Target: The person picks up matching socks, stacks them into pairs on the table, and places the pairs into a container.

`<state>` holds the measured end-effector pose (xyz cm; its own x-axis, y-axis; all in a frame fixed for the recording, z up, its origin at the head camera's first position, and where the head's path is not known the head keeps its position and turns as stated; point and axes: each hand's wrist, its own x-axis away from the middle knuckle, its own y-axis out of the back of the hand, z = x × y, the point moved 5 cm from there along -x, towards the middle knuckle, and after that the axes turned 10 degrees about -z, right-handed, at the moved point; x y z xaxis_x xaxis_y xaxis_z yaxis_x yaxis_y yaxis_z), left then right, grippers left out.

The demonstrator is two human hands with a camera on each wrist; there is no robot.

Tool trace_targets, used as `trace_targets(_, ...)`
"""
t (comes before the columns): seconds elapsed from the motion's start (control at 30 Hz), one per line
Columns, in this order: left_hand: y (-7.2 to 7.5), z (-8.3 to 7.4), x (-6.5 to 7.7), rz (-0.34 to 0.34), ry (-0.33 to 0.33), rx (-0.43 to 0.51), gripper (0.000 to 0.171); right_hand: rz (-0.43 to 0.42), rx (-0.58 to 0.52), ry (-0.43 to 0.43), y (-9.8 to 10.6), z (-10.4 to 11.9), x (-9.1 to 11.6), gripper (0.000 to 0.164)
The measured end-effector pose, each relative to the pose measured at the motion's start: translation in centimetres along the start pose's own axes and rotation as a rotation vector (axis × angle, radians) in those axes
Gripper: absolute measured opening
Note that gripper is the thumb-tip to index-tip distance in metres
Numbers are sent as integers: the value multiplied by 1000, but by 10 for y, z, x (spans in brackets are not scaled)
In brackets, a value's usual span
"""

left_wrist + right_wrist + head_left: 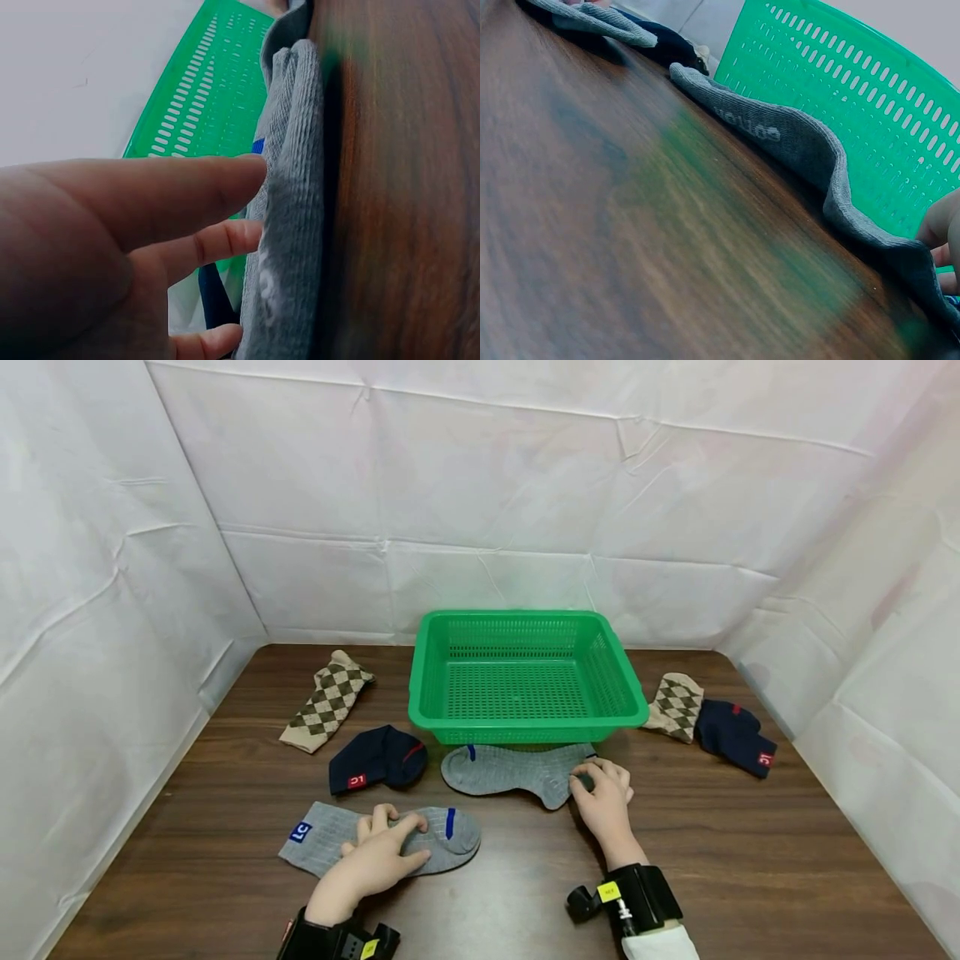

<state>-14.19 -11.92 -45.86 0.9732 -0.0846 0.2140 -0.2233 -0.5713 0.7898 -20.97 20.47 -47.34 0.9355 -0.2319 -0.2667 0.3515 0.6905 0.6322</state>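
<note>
My left hand (373,858) rests on the lower grey sock (459,842), its fingers spread over the middle. The sock lies flat with a blue mark near the toe and a blue label at the cuff. In the left wrist view the thumb and fingertips touch the ribbed grey fabric (296,172). A second grey sock (510,770) lies just in front of the green basket (525,735). At its right end my right hand (606,806) pinches the cuff. The right wrist view shows this sock (780,139) wavy, its cuff partly lifted; the fingertips are partly hidden.
Left of the basket lie an argyle sock (327,703) and a navy sock (375,760) with a red label. To its right lie another argyle sock (677,706) and navy sock (731,737), side by side. White sheeting (487,485) stands behind and beside the wooden table (750,877).
</note>
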Motion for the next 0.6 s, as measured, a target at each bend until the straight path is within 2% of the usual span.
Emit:
trace_targets(0.17, -2, -2, 2, 28, -37, -1, 18, 1, 2, -3, 0, 0, 0, 20)
trace_targets(0.37, -8, -13, 6, 87, -106, 15, 18, 1, 0, -5, 0, 0, 0, 20)
trace_targets(0.6, -16, -23, 10, 125, -175, 27, 21, 0, -5, -7, 0, 0, 0, 20)
